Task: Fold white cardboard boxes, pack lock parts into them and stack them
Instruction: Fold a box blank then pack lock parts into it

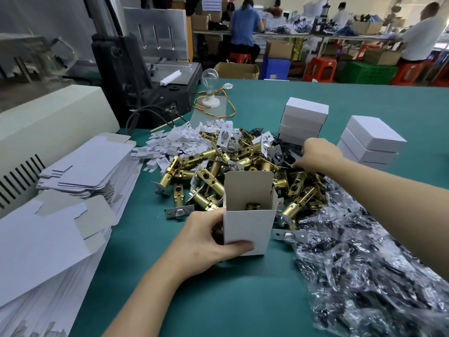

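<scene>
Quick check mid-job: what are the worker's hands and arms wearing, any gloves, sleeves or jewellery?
No gloves: the left hand and right hand are bare, with no rings or tape on the parts that show. The left forearm and right forearm carry no sleeve, watch or wristband up to the frame edge.

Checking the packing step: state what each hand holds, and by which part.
The left hand grips the open white box low down, thumb across its front face. The right hand reaches into the dark parts; whether it holds one cannot be told.
</scene>
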